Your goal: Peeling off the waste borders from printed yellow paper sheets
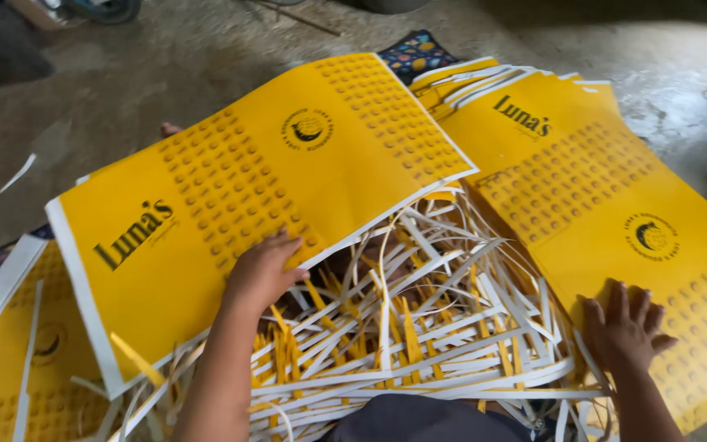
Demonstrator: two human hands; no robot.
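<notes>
The grey concrete floor (206,57) fills the far part of the view, its corners dark and hard to make out. On it lies a large yellow printed paper sheet with a white border (272,180), tilted, its near edge lifted over the heap at the middle; its left corner overlaps another yellow sheet (10,368) that is cut off at the left and near edges. To the right a stack of yellow printed sheets (615,205) fans out, the lower sheets showing only as thin edges at the far end, and the stack runs out of view at the right. Between the sheets, near the person, sits a tangled heap of white and yellow paper strips (419,327), which hides what lies under it. A patterned blue cloth (417,51) peeks out beyond the sheets, mostly covered. The left hand (262,270) holds the near edge of the large sheet, fingers curled over it and thumb underneath, clamped on the paper. The right hand (625,327) rests flat on the stack, fingers spread apart, gripping nothing. A small toe-like shape (171,128) shows at the large sheet's far left edge, too little to tell.
</notes>
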